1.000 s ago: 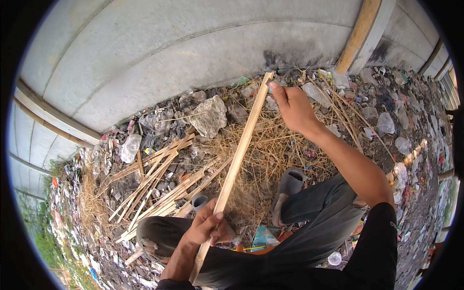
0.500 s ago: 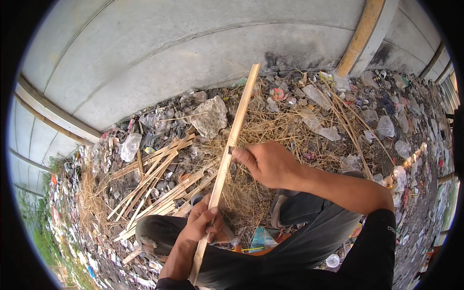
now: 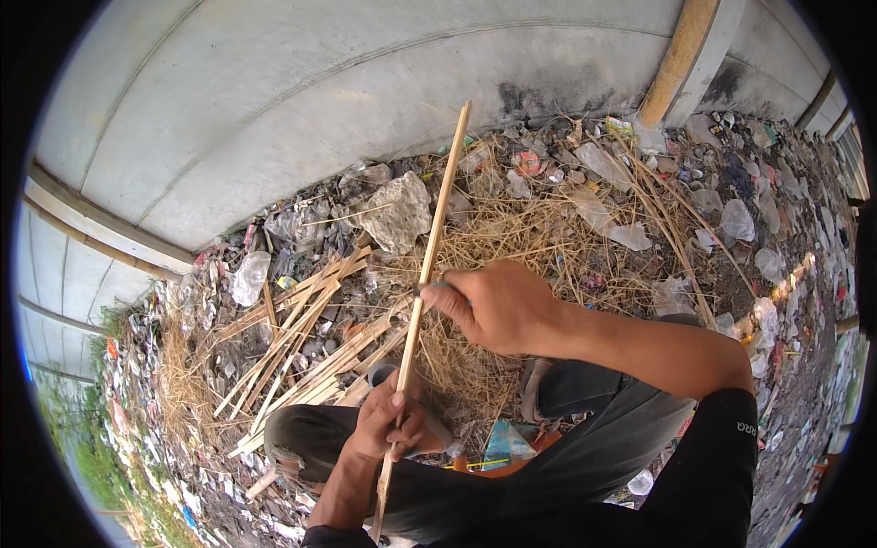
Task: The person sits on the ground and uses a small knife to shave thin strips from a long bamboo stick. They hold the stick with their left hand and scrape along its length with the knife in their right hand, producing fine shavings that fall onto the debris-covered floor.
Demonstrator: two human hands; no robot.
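Note:
A long, pale bamboo strip [image 3: 443, 203] slants up and away from my lap, its far tip in front of the grey wall. My left hand [image 3: 388, 425] is closed round its lower part, just above my bent knee. Farther up, my right hand [image 3: 498, 306] is in a fist, with the thumb against the strip's right side. A small dark piece shows between that thumb and the strip; what the fist holds is mostly hidden. Similar split strips [image 3: 311, 370] lie in a loose pile left of my hands.
Dry straw [image 3: 521, 224] and plastic litter cover the ground. A pale rock [image 3: 397, 215] sits beyond the pile, before the concrete wall [image 3: 320, 119]. Thin sticks [image 3: 671, 233] lie at the right. A blue-green scrap [image 3: 507, 445] is between my legs.
The strip has rolled to show a narrower side, and its far tip has swung left. My right hand has shifted a little left and nearer. My left hand keeps its hold.

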